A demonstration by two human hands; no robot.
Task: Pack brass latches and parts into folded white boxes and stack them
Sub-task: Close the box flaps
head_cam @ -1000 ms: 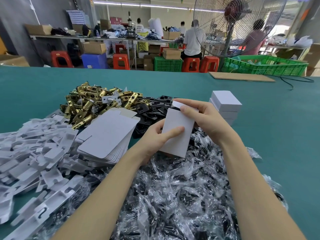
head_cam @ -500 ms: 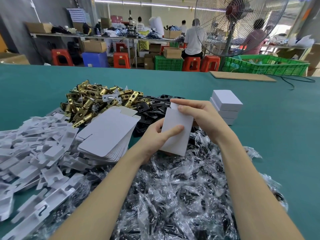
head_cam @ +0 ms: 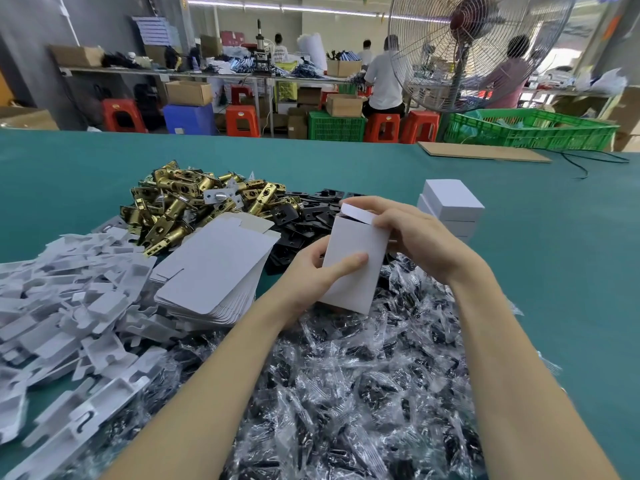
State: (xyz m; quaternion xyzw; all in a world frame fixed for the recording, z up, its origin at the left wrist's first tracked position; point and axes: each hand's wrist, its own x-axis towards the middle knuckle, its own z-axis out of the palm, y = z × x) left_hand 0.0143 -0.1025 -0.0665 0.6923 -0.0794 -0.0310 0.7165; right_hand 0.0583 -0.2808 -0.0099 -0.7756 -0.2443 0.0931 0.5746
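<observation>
I hold a white box [head_cam: 353,265] upright over the table's middle. My left hand [head_cam: 311,271] grips its lower body with the thumb across the front. My right hand [head_cam: 408,230] curls over the box's top end, fingers on the top flap, which stands partly raised. A pile of brass latches [head_cam: 194,202] lies at the back left. Black plates [head_cam: 308,216] lie beside it. Behind my right hand stands a stack of closed white boxes [head_cam: 450,206].
Flat unfolded white box blanks [head_cam: 214,271] are stacked left of my hands. White plastic inserts [head_cam: 69,299] cover the left side. Small parts in clear bags [head_cam: 346,393] fill the near middle. Green table cloth [head_cam: 554,271] is bare on the right. A cardboard sheet [head_cam: 481,152] lies far back.
The box's top flap has come up slightly under my right fingers. Both hands and the box stay in nearly the same place.
</observation>
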